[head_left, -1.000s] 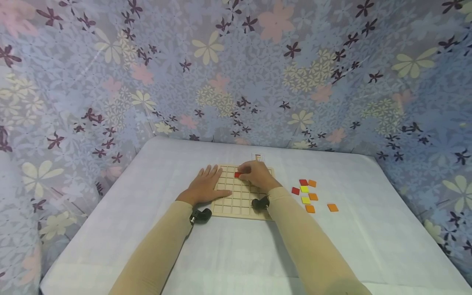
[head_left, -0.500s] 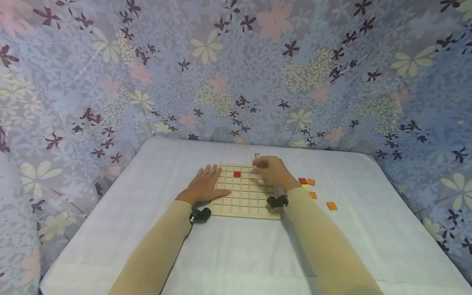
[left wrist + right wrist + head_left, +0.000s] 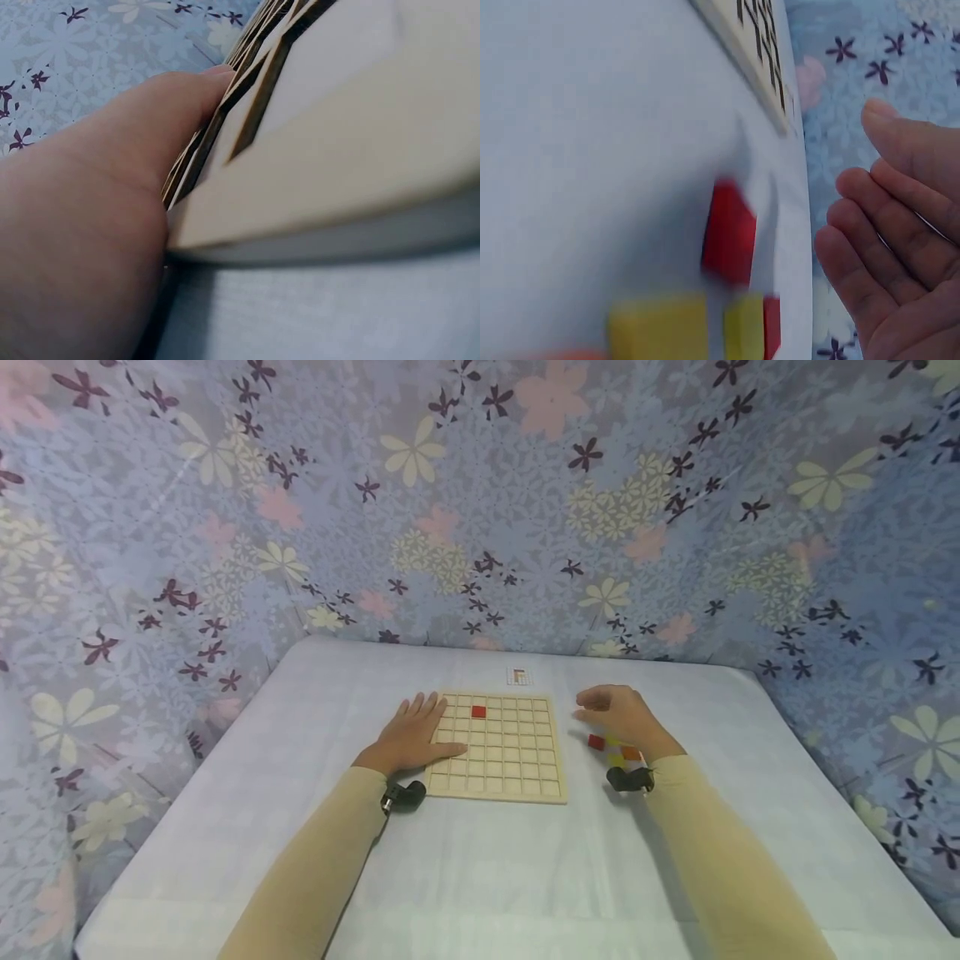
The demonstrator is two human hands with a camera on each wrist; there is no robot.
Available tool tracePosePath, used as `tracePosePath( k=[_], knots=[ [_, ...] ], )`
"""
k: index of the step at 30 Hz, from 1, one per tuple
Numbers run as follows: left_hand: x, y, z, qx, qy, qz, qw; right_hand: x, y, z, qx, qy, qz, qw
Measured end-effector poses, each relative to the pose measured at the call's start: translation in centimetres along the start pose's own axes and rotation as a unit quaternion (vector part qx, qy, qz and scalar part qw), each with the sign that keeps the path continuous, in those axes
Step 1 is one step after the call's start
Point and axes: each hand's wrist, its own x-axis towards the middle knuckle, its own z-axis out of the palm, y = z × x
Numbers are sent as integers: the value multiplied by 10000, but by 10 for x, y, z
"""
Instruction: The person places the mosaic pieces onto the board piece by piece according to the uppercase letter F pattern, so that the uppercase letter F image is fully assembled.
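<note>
- Left hand (image 3: 408, 735) is lying flat, fingers straight and spread over the left edge of the wooden grid board (image 3: 510, 767), thumb stuck out across the squares. Not gripping anything.
- There's one red tile (image 3: 478, 712) sitting in a square of the board, a bit to the right of those left fingertips and beyond the thumb.
- Right hand (image 3: 624, 720) is up over the white cloth (image 3: 480, 868), off the board's right side. Fingers loosely bent, thumb well apart from them, nothing in there as far as the wrist view shows.
- Loose tiles are on the near side of the right fingertips: a loose red one (image 3: 596, 742) closest, then yellow (image 3: 616, 761) and orange (image 3: 632, 752) ones partly hidden by the hand and wrist.
- Little printed card (image 3: 519, 677) lies past the board, left of and beyond the right fingertips.
</note>
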Motion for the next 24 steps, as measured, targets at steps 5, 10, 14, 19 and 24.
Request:
tracePosePath(
  k=[5, 10, 14, 19, 24],
  knots=[
    [0, 0, -2, 33, 31, 15, 10000, -10, 9, -10, -11, -98, 253, 9996],
    [-1, 1, -2, 5, 43, 33, 10000, -15, 14, -13, -78, -252, 480, 9985],
    [-2, 1, -3, -16, 49, 67, 10000, -17, 17, -14, -228, -345, 606, 9973],
    [-3, 3, -5, -32, 15, 59, 10000, -21, 24, -12, -344, -382, 571, 9970],
    [-1, 1, -2, -60, 7, 14, 10000, -23, 25, -9, -253, -445, 611, 9968]
  ],
)
